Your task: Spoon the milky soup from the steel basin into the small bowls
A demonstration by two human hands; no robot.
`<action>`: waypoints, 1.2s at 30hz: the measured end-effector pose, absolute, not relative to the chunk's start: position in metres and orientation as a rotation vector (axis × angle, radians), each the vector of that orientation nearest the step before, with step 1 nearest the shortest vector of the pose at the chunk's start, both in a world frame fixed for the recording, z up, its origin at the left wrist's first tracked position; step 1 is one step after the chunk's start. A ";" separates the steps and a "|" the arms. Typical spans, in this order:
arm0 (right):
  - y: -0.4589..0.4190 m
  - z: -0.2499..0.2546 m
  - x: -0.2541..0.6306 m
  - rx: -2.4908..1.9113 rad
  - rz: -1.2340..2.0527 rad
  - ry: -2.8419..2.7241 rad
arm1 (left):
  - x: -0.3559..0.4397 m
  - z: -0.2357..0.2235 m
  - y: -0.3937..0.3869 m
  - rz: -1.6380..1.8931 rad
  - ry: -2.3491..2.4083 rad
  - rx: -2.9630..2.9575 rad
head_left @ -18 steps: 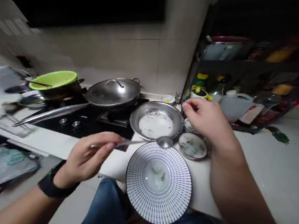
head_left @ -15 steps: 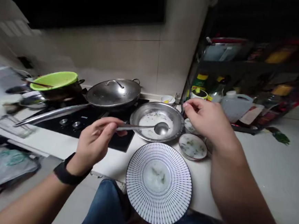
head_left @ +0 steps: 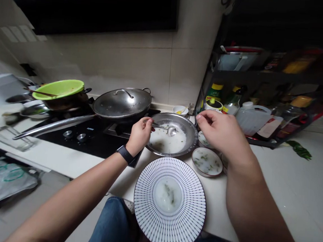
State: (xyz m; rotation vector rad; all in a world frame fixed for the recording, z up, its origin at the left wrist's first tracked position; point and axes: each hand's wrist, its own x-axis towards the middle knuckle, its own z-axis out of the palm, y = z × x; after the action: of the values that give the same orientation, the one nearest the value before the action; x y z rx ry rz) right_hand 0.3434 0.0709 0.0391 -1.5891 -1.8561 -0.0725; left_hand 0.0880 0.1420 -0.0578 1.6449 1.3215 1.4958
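My left hand pinches the handle of a metal spoon, whose bowl rests in the milky residue inside a wide steel basin. My right hand hangs just above the basin's far right rim, its fingers loosely curled and holding nothing. Below it sit a small dish and a shallow saucer with green-flecked liquid. Nearest my body lies a white plate with fine black radial lines, with a little liquid and green bits in its centre.
To the left, a black gas hob carries a lidded wok with a long handle and a pot under a green colander. Bottles and a plastic jug stand at the back right beneath a dark shelf.
My left hand has moved forward, carrying the spoon from above the plate's rim down into the steel basin. My right hand has barely moved.
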 end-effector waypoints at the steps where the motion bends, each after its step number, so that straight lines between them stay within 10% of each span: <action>1: 0.071 0.039 0.343 -1.590 -0.070 -1.856 | 0.091 -0.058 0.141 1.478 1.318 1.654; 36: 0.068 0.042 0.343 -1.598 -0.104 -1.874 | 0.036 0.018 0.065 1.393 1.309 1.130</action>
State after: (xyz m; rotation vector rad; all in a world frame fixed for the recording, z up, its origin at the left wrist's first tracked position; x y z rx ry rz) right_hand 0.3429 0.0683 0.0419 -1.5982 -1.8736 -0.1043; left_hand 0.0360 0.0646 0.0180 1.1295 1.3087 1.3926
